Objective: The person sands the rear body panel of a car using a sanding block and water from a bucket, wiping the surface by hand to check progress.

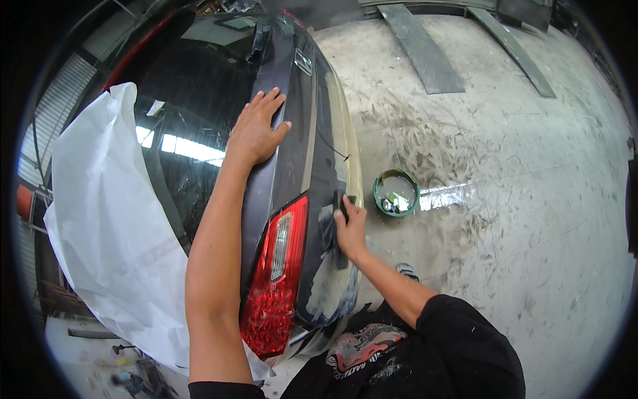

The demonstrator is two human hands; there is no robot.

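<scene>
My left hand (258, 128) lies flat on the dark grey trunk lid (264, 183) of a car, its fingers stretched out below the rear window. My right hand (352, 227) presses a long dark sanding block (341, 258) against the rear bumper (332, 286), fingers closed over it. Patches of pale filler and bare, scuffed paint show on the bumper around the block. Between my two arms sits the red tail light (276, 286), wet-looking at its lower end. The block's face against the bumper is hidden.
On the stained concrete floor right of the bumper stands a green-rimmed bucket (396, 193) of water. A white sheet (119, 219) drapes over the car's left side. Two metal ramps (425, 56) lie at the far right. A thin wire (335, 149) sticks out of the bumper.
</scene>
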